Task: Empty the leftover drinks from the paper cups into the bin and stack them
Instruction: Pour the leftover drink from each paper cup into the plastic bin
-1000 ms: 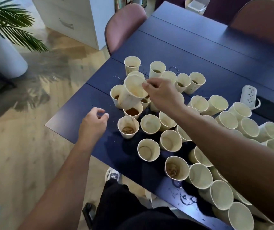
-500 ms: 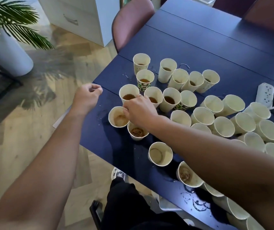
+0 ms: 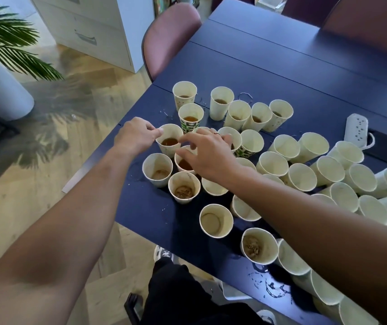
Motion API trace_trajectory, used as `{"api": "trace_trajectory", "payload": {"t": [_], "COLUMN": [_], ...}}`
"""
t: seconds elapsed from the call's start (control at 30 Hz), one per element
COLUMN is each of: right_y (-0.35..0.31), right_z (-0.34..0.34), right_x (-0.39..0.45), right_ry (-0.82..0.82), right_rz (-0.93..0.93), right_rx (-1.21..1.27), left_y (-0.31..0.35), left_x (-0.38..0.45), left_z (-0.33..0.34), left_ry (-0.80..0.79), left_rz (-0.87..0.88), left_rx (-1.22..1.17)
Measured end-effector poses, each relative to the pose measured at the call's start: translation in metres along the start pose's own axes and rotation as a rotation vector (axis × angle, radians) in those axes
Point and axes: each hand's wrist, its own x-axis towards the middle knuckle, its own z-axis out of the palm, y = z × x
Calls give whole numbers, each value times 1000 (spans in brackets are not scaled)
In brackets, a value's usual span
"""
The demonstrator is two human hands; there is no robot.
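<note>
Many cream paper cups stand crowded on the dark blue table point(image 3: 281, 78). Several at the left hold brown drink, such as the green-patterned cup point(image 3: 190, 118). My left hand point(image 3: 136, 137) pinches the rim of a cup of brown drink point(image 3: 169, 140) near the table's left edge. Just right of it, my right hand point(image 3: 208, 153) hovers with loosely spread fingers over another cup of drink point(image 3: 184, 161) and holds nothing. Two cups point(image 3: 184, 187) point(image 3: 259, 246) near the front hold brown residue. Several empty cups point(image 3: 328, 170) lean together at the right. No bin is in view.
A white power strip point(image 3: 356, 130) lies on the table behind the empty cups. A maroon chair point(image 3: 169, 36) stands at the table's far left side. On the wooden floor to the left are a potted palm point(image 3: 0, 90) and a white drawer cabinet point(image 3: 93, 26).
My right hand lowered the cup it held into the group and let go. My left hand moved from the table edge to the rim of a cup of drink.
</note>
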Motion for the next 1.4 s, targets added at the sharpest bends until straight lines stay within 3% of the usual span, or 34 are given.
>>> {"api": "trace_trajectory", "payload": {"t": [0.37,0.63,0.8,0.93,1.1,1.4], "right_y": [39,37,52,72,96,158], "right_z": [-30,-69,-100,-121,-143,-197], "right_x": [-33,-58,-93,-129,-177,-259], "right_ry": [34,-16,91,202,454,814], "right_rz": [130,130,156,184,254,348], "right_rx": [178,360,476,561,678,517], "left_y": [40,125,181,222,271,333], "left_x": [-19,-74,-117,-145,-181,-234], "left_z": [-25,-53,-39,-19,14,81], "left_ry": [125,142,99,9,-140,-523], "left_rz": [32,249,406,522,642,767], "left_rx": [208,157,82,-27,-98,-435]}}
